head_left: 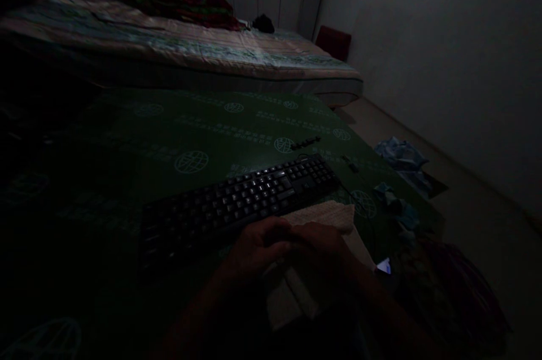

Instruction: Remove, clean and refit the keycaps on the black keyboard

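Note:
A black keyboard point(237, 202) lies at a slant on the green printed surface point(161, 128). Just below its near edge, my left hand point(258, 244) and my right hand point(324, 241) meet, fingers curled and touching each other. Both are on a light beige cloth point(339, 214), which shows behind, between and below them. The fingers seem closed on the cloth, though the dim light hides the fingertips. A small dark strip of loose pieces point(305, 143) sits beyond the keyboard's far right end.
A cable point(359, 202) runs right of the keyboard. Crumpled bluish cloth point(398, 207) lies at the surface's right edge, with a small lit object point(384, 266) nearer me. A bed point(190, 49) stands behind, a wall point(444, 55) at right, and a bluish bundle point(402, 157) on the floor.

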### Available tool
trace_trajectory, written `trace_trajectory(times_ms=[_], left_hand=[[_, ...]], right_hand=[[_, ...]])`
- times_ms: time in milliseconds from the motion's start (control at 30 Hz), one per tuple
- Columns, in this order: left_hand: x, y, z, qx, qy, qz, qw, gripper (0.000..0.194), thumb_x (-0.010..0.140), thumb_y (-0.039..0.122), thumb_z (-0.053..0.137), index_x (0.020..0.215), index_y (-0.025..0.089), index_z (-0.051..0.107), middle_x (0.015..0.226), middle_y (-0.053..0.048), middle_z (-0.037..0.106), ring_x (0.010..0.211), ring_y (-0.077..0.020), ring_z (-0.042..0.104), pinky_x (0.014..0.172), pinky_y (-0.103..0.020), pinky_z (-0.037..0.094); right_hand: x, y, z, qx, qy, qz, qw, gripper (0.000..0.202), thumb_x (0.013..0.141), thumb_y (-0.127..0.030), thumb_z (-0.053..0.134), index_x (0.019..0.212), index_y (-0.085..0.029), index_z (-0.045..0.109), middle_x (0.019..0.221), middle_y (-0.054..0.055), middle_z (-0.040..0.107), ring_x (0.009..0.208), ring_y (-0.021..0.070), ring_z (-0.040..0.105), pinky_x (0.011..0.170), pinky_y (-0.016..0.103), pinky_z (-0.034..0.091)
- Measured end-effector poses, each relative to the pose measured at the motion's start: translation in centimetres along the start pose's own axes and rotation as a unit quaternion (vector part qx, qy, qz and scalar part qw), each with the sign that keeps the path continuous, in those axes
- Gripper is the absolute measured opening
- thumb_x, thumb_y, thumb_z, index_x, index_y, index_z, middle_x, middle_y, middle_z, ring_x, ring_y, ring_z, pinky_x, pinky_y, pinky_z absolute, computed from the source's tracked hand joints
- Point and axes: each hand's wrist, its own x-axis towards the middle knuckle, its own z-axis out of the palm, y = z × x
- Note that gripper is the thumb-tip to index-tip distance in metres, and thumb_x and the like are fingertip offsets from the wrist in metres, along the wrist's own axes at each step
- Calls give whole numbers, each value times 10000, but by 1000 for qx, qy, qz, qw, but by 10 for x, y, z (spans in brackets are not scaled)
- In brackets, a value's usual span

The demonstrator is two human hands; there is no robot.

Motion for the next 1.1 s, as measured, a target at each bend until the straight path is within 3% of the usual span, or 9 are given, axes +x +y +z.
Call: trace_trajectory(times_ms=[267,467,700,1100], left_hand=[[-1,3,2,4,-5,7,1000,263,706,258,656,952,165,643,930,-38,702,881,-197,648,791,-314,503],[-3,1,4,13,7,4,1000,242,700,253,646,928,173,632,881,-23,690,840,-179,635,744,-299,505],[-3,-3,4,8,4,-7,1000,247,706,244,636,942,170,630,878,-30,674,812,-171,627,702,-290,505],[-4,-2,5,35,3,9,999,163,701,209,609,860,178,636,804,-9,668,764,-151,610,678,-262,497]], right_hand=[[-3,1,-5,47,65,-42,996,243,930,-252,431,1012,-180,649,901,71,724,809,171,673,704,259,510],[-3,13,-12,40,25,19,999,181,892,-231,465,919,-202,642,815,36,701,733,152,651,643,231,471],[13,40,-26,-22,40,39,998,171,876,-220,487,930,-202,648,824,34,712,720,146,651,625,217,437],[55,47,-32,-142,-75,27,987,167,883,-255,507,858,-198,662,779,24,710,637,117,615,542,201,332]])
